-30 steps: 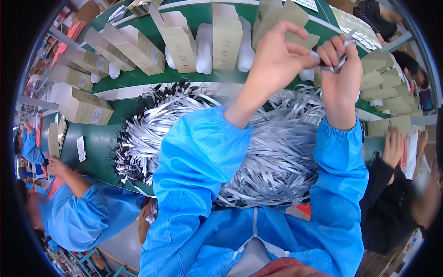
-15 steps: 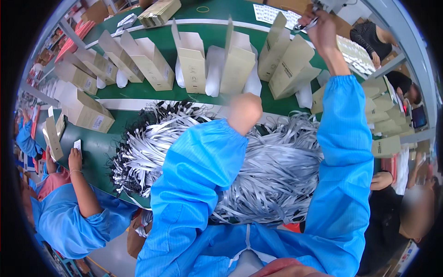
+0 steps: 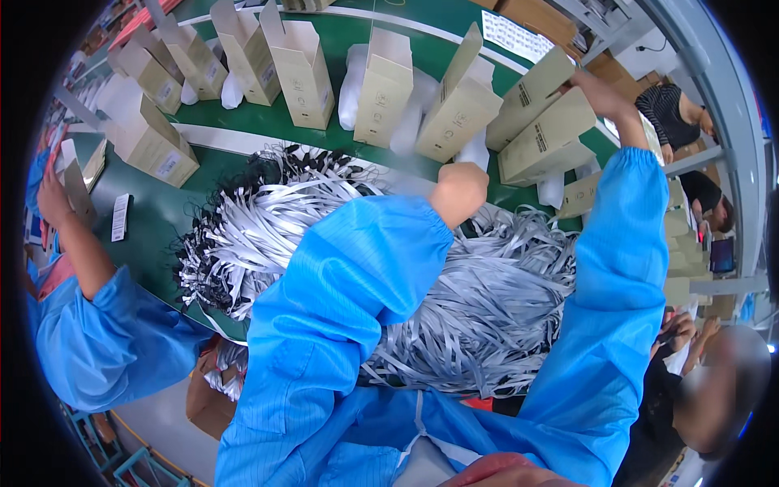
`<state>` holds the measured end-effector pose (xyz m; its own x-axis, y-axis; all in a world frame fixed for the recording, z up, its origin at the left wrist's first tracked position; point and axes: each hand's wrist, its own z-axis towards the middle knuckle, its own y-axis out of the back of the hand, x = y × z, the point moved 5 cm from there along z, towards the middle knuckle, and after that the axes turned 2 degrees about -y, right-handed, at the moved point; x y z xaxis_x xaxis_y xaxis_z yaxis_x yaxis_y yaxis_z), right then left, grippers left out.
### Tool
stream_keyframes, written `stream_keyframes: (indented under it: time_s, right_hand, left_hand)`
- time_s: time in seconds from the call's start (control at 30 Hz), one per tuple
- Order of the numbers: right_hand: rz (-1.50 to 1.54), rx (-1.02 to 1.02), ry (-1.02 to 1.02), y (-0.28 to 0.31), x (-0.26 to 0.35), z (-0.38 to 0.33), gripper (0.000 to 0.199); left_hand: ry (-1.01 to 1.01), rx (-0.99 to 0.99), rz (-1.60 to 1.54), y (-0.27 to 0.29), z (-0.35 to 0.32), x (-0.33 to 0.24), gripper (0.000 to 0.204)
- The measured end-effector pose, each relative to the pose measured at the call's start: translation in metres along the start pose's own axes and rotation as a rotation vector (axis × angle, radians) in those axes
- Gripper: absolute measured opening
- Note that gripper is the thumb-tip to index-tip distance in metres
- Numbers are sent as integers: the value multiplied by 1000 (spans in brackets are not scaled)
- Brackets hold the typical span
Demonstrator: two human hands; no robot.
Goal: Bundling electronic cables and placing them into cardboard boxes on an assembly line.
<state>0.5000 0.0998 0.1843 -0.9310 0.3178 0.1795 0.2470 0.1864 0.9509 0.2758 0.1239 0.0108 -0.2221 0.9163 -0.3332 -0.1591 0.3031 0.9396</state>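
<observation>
My left hand [image 3: 460, 193] is closed in a fist above a large pile of silvery-grey straps with black cord ends [image 3: 479, 280]. Whatever its fingers hold, if anything, is hidden. My right hand [image 3: 604, 99] reaches to the upright flaps of an open beige carton [image 3: 552, 134] at the right of the row. Its fingers are partly behind the cardboard, and their grip does not show. Next to it on the left stands another open beige carton [image 3: 461, 114], with white wrapped pieces [image 3: 415, 114] between the boxes.
More open cartons [image 3: 300, 85] line the green table [image 3: 146, 260] along a white strip. A co-worker's hand [image 3: 57, 203] is at the left, by a small white printed card [image 3: 120, 217]. A sheet of labels [image 3: 515, 36] lies at the back right. Other people are at the right.
My right hand has come down from the far edge to the carton flaps; the small shiny item in it no longer shows. My left fist has shifted slightly right. The co-worker's hand has left the white card.
</observation>
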Motion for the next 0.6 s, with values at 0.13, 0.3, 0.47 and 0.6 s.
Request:
stream_keyframes:
  time_s: [0.13,0.3,0.47,0.6]
  right_hand:
    - [-184,-28,95,8,-10,18,49]
    - [180,-192,219,30,20,-20,44]
    - [60,-824,108,68,70,-129,41]
    - [766,-747,-73,1,110,-170,38]
  left_hand:
    - [4,-12,-13,9,4,0,11]
    - [-24,36,-87,17,-7,1,9]
    - [-220,39,-275,57,-15,-7,9]
    - [-468,-411,-330,168,-48,-25,12]
